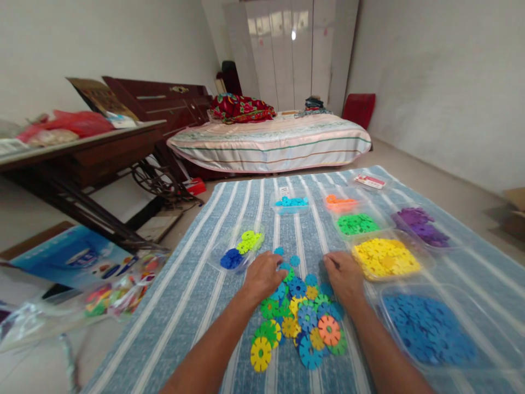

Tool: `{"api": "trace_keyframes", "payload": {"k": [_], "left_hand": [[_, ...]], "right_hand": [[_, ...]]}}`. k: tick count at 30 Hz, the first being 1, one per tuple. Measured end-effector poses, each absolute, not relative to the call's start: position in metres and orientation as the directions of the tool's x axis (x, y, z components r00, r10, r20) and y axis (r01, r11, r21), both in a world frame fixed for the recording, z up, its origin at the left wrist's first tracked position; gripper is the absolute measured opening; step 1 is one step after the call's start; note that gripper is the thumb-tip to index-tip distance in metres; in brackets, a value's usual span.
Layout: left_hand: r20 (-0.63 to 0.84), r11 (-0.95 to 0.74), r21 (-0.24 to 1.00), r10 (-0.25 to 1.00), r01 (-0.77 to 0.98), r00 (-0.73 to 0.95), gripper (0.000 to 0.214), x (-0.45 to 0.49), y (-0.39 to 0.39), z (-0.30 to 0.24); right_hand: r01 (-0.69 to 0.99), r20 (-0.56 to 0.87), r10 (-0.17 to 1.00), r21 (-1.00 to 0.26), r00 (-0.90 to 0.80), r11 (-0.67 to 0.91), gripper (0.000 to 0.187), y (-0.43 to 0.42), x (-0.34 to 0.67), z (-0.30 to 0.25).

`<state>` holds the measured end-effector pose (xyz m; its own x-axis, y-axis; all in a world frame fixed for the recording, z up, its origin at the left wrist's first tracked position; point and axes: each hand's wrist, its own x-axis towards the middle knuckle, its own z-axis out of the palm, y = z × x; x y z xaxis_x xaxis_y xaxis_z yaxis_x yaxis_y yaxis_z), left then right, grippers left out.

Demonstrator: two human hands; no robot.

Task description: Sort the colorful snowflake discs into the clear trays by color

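Observation:
A heap of flat plastic snowflake discs [301, 323] in yellow, green, blue and orange lies on a blue striped cloth [197, 306]. My left hand [262, 274] rests palm down at the heap's far left edge, fingers curled onto light-blue discs. My right hand [343, 275] rests palm down at the heap's far right edge, fingers bent towards the discs. Whether either hand grips a disc is hidden beneath the fingers.
Clear trays around the heap hold sorted discs: dark blue and lime [240, 249], light blue [292, 202], orange [340, 203], green [356, 223], purple [420, 225], yellow [385, 257], blue [429, 328]. A bed [270, 142] stands behind, a wooden table [77, 153] at left.

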<state>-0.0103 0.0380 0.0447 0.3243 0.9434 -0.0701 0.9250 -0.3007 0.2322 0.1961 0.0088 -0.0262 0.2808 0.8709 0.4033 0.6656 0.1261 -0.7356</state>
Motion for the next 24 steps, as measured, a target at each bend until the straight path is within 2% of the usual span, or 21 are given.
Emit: {"api": "trace_keyframes", "payload": {"k": [4, 9, 17, 24], "left_hand": [[-0.147, -0.224, 0.28, 0.951, 0.933, 0.273, 0.015, -0.006, 0.045, 0.045], [-0.15, -0.134, 0.336, 0.969, 0.932, 0.194, 0.018, -0.006, 0.054, 0.045], [-0.114, -0.002, 0.187, 0.993, 0.982, 0.023, 0.025, 0.005, 0.069, 0.044], [-0.103, 0.001, 0.11, 0.995, 0.994, 0.01, 0.022, 0.011, 0.064, 0.05]], "right_hand": [[0.677, 0.396, 0.877, -0.726, 0.272, 0.118, 0.027, 0.009, 0.196, -0.028], [0.692, 0.391, 0.879, -0.714, 0.271, 0.105, 0.027, 0.009, 0.194, -0.027], [0.679, 0.381, 0.884, -0.726, 0.272, 0.104, 0.027, 0.008, 0.194, -0.025], [0.667, 0.372, 0.892, -0.736, 0.256, 0.116, 0.026, 0.01, 0.193, -0.029]]}}
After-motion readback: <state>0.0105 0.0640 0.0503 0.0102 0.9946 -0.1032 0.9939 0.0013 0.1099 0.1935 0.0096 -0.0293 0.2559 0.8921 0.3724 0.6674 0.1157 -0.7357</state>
